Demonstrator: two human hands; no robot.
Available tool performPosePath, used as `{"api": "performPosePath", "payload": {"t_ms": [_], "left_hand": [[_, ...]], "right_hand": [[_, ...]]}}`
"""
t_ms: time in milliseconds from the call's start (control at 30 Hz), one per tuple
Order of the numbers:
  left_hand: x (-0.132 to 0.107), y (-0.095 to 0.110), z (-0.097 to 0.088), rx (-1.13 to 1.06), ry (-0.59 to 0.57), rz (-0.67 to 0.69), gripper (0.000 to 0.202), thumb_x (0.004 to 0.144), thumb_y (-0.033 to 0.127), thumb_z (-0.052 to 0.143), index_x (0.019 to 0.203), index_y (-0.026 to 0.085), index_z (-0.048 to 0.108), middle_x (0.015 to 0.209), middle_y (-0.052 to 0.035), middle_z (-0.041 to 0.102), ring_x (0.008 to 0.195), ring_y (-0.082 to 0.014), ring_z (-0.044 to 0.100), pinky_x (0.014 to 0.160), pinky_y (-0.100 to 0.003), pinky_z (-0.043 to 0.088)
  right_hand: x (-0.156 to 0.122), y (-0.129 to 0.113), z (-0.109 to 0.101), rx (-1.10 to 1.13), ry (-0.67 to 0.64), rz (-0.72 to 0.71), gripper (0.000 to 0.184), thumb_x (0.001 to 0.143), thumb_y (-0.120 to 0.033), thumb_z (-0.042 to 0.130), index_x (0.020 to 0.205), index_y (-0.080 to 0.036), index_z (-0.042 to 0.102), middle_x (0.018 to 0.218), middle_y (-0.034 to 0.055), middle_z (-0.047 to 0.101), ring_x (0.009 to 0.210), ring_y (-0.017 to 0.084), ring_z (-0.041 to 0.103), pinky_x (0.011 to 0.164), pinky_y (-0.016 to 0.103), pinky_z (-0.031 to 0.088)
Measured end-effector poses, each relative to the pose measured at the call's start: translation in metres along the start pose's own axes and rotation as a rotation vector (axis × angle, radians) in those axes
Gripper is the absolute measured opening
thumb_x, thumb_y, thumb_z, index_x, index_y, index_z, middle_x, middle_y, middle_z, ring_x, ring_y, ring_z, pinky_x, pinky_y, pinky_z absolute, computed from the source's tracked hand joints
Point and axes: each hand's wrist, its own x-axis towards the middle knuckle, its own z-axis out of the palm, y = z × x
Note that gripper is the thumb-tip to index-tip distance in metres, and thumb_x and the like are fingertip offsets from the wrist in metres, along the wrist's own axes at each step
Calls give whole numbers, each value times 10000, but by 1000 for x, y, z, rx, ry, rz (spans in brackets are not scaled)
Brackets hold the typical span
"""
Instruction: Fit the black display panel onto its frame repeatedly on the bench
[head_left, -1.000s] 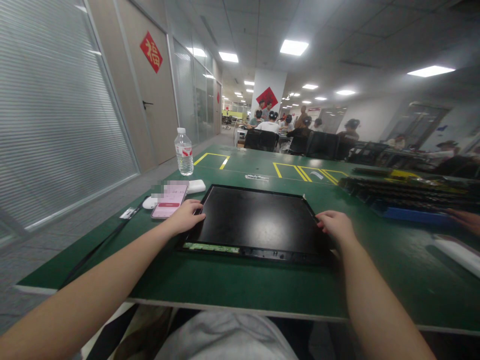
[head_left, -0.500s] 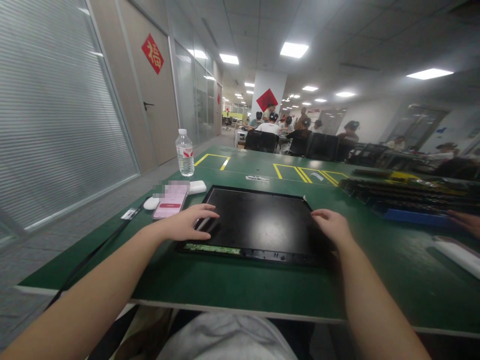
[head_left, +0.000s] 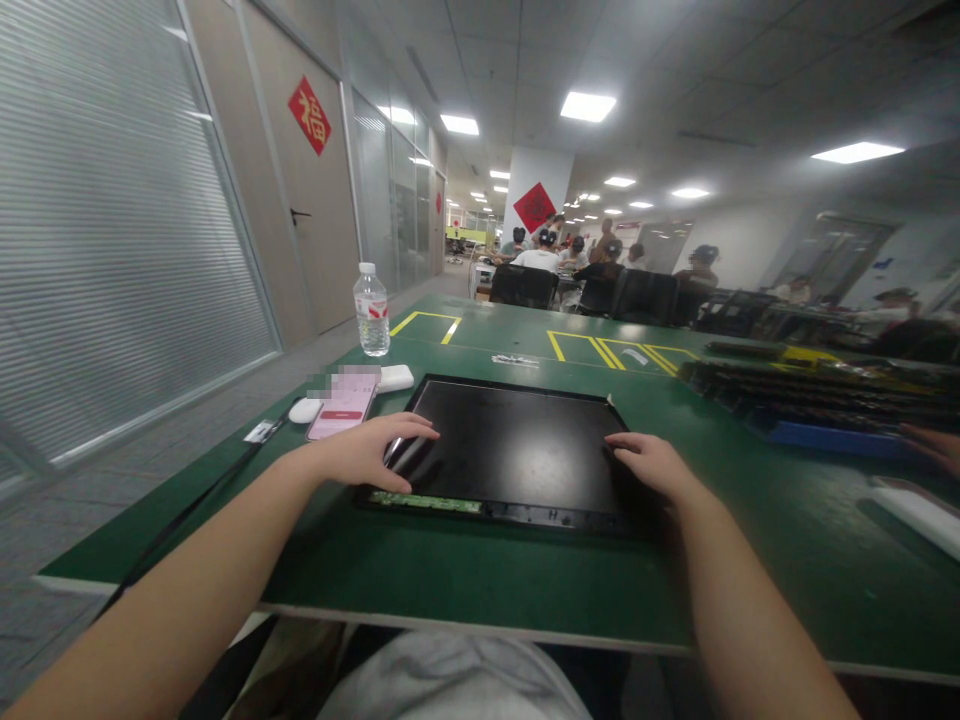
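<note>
- Two hands rest on a black panel (head_left: 517, 445): the left hand (head_left: 367, 452) on its near-left corner, the right hand (head_left: 651, 462) by its right edge. Each grip is wide and slack, fingers flat, holding nothing.
- That panel lies flat on the green surface (head_left: 480, 580), straight in front of the person and close to the front lip. A thin green strip (head_left: 424, 500) runs along its near-left rim.
- To my eye the main risk is a skid. With fingers only laid on top and none curled under, an uneven push could slide the panel toward the lip.
- Leaning on the dark face might smudge or flex it, and the left hand is near enough to the green strip to catch it.
- A pink phone (head_left: 343, 408) lies just beside the panel's far-left corner, with a white case (head_left: 395, 377) next to it. A sideways shove would knock both.
- A water bottle (head_left: 372, 310) stands further back, apart from the rest. If tipped, it could wet everything.
- A dark cable (head_left: 202, 490) trails toward the left edge.
- Well apart on the right sit dark stacked trays (head_left: 810, 390), with another person's hand (head_left: 930, 445) near them.
- Yellow tape marks (head_left: 600, 345) cross the far half of the surface.
- The room is a long office with a blinded glass wall (head_left: 112, 250) on the left, a red sign (head_left: 310, 115) on a door, and seated people (head_left: 570, 262) at the back.
</note>
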Motion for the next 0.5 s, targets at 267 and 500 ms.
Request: {"api": "performPosePath", "payload": {"t_ms": [267, 500], "left_hand": [[0, 5, 0, -21, 20, 59, 670, 674, 317, 799, 1316, 269, 610, 1427, -86, 543, 1283, -293, 538, 1082, -379, 403], [1, 9, 0, -25, 22, 67, 636, 671, 291, 796, 1284, 266, 629, 1403, -84, 566, 1261, -289, 558, 1072, -372, 411]], "right_hand": [[0, -1, 0, 29, 1, 17, 290, 802, -218, 590, 1021, -243, 778, 1094, 21, 748, 1069, 221, 666, 969, 305, 461], [1, 3, 2, 48, 15, 9, 274, 794, -213, 600, 995, -248, 783, 1064, 19, 755, 1030, 211, 681, 937, 291, 475]]}}
